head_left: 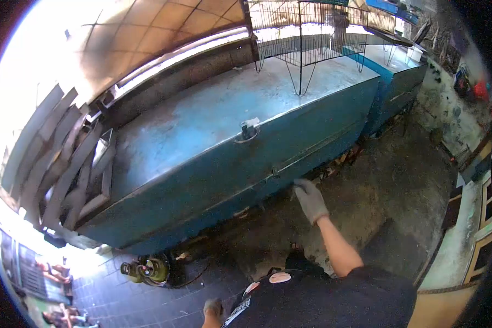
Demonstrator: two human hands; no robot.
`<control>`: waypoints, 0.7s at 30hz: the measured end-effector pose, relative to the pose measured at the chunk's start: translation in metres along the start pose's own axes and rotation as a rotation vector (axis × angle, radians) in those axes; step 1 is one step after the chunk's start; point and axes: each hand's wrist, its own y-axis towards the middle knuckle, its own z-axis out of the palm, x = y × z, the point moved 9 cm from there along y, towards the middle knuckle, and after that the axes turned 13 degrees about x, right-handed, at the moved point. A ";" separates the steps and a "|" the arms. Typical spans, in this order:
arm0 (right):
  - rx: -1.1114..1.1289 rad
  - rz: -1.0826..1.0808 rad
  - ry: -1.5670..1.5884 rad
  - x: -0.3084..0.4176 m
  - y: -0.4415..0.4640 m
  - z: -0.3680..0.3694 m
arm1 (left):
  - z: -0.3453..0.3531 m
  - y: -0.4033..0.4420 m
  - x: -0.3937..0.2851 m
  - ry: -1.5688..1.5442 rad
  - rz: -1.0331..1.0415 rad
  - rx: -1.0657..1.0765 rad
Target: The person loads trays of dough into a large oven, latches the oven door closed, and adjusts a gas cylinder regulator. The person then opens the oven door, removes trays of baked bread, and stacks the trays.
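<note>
My right hand [310,201], in a grey work glove, reaches out beside the lower front of a long blue metal box [229,175]. Its fingers point towards the box and look loosely stretched, with nothing visible in them; contact with the metal cannot be made out. Low in the view, my left hand [213,307] hangs by my body, also gloved, its fingers too small and dim to read. A hasp [248,131] sits on the box's top front edge, and a small latch [275,173] lower on its front.
A wire cage [311,52] on thin legs stands on the box. Wooden slats [65,158] lean at its left end. Green gas cylinders [157,270] stand on the tiled floor [126,303]. Beyond is another blue box [396,82]. People [65,316] appear at the lower left.
</note>
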 end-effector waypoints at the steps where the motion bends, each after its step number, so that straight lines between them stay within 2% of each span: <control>1: 0.018 -0.091 -0.008 0.031 0.036 -0.014 | 0.007 -0.009 -0.011 -0.177 -0.036 0.035; 3: -0.116 -0.410 -0.088 0.097 0.092 -0.044 | 0.012 -0.022 -0.049 -0.519 -0.070 0.036; 5: -0.154 -0.624 -0.223 0.165 0.125 -0.061 | 0.001 -0.023 -0.104 -0.741 -0.043 -0.017; 6: -0.130 -0.641 -0.207 0.189 0.139 -0.068 | -0.007 -0.021 -0.131 -0.814 -0.018 -0.059; 8: -0.015 -0.928 -0.453 0.247 0.154 -0.044 | -0.021 -0.026 -0.182 -0.919 0.029 -0.140; 9: -0.084 -0.978 -0.504 0.253 0.165 -0.029 | -0.023 -0.031 -0.204 -0.949 0.047 -0.171; 10: -0.062 -1.001 -0.478 0.265 0.177 -0.021 | -0.022 -0.035 -0.223 -0.968 0.063 -0.198; 12: 0.078 -0.972 -0.641 0.267 0.189 0.009 | -0.014 -0.048 -0.246 -0.915 0.062 -0.231; 13: -0.064 -1.023 -0.548 0.262 0.188 0.009 | -0.005 -0.051 -0.256 -0.851 0.068 -0.241; 14: -0.022 -1.036 -0.537 0.253 0.192 0.018 | 0.000 -0.053 -0.267 -0.717 0.080 -0.246; 16: -0.106 -0.983 -0.517 0.251 0.192 0.014 | 0.011 -0.054 -0.288 -0.434 0.108 -0.261; 17: -0.163 -0.995 -0.509 0.245 0.194 0.016 | 0.019 -0.052 -0.295 -0.374 0.101 -0.259; 18: -0.125 -1.001 -0.506 0.250 0.190 0.017 | 0.027 -0.049 -0.297 -0.356 0.073 -0.245; 20: -0.058 -0.861 -0.513 0.254 0.194 0.018 | 0.054 -0.050 -0.288 -0.709 -0.072 -0.155; 21: -0.095 -0.861 -0.494 0.251 0.195 0.020 | 0.079 -0.048 -0.271 -1.036 -0.189 -0.052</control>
